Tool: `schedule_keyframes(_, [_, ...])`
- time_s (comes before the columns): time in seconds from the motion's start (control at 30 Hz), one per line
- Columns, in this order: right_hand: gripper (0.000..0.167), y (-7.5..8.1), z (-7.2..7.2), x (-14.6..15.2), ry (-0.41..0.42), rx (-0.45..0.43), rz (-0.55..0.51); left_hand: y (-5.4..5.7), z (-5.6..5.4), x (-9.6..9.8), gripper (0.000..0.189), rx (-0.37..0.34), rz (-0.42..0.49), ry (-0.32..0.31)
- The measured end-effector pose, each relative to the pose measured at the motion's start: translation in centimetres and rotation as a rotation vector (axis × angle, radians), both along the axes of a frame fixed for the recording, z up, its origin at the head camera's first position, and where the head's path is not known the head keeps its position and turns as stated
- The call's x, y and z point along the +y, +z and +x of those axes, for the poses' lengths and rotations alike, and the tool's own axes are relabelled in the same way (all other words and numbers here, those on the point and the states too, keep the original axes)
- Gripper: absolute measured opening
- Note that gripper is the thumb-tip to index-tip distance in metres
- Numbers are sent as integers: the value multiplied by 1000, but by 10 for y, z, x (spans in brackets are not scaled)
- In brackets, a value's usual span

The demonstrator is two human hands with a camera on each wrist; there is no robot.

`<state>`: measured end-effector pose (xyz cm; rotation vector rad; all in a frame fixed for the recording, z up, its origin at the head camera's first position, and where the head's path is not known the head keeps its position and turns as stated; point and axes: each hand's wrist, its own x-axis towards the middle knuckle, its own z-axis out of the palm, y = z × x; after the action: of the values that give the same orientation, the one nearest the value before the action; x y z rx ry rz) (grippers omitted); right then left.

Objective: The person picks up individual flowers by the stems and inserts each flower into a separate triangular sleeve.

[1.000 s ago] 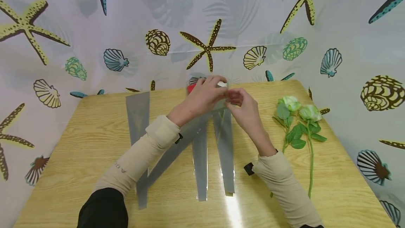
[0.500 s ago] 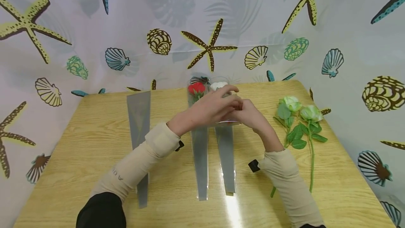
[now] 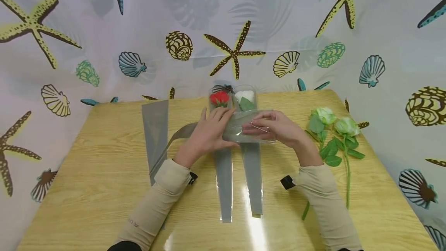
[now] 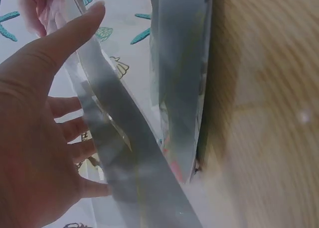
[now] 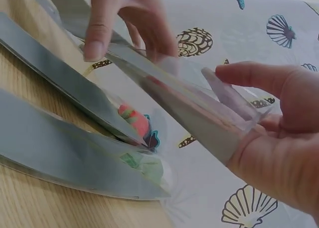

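Beyond the fingers rises a cloth (image 3: 205, 11) printed with shells and starfish; beneath them spreads the wooden desk (image 3: 90, 165).

Between the hands, well up from the desk's near edge, is the grey-and-clear sleeve (image 3: 237, 129), its narrow tail curving away to the left of the fingers. The left hand (image 3: 209, 134) has its fingers spread, the thumb on the near side of the film and the others behind. The right hand (image 3: 283, 129) has fingers reaching inside the wide mouth, thumb apart from them; no firm pinch shows.

Below the fingers lie the red-flower sleeve (image 3: 224, 185) and the white-flower sleeve (image 3: 252, 177); left of them lies a flat sleeve (image 3: 155, 127). Right of the right fingers rest two loose stems, the farther pale rose (image 3: 325, 114) and the nearer pale rose (image 3: 346, 126).

The step in hand looks like parting the film. The next move probably calls for holding that mouth wide, so a stem could slip in without snagging its leaves.
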<state>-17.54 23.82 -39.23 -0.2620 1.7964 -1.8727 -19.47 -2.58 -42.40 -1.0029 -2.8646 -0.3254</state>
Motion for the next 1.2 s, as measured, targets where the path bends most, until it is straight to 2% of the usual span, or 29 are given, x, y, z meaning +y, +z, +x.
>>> schedule_keyframes(0.07, [20,1,1,2,19,-7,-6,-1,2,-1,115,24,-7,-6])
schedule_keyframes(0.17, [18,4,1,4,27,-28,-38,-1,3,-1,110,21,6,-25])
schedule_keyframes(0.27, [18,7,3,6,49,-34,-64,0,3,0,107,-23,29,-45])
schedule_keyframes(0.43, [21,7,2,6,141,-45,-119,-2,2,-1,104,-115,66,-63])
schedule_keyframes(0.6, [25,4,1,7,201,-70,-162,-7,2,-1,97,-170,97,-86])
schedule_keyframes(0.73, [24,2,0,8,206,-81,-175,-9,4,-1,95,-182,103,-82])
schedule_keyframes(1.0, [27,3,0,8,176,-87,-124,-10,5,1,86,-212,132,-86])
schedule_keyframes(1.2, [33,6,2,9,161,-31,-67,-12,3,2,81,-218,140,-84])
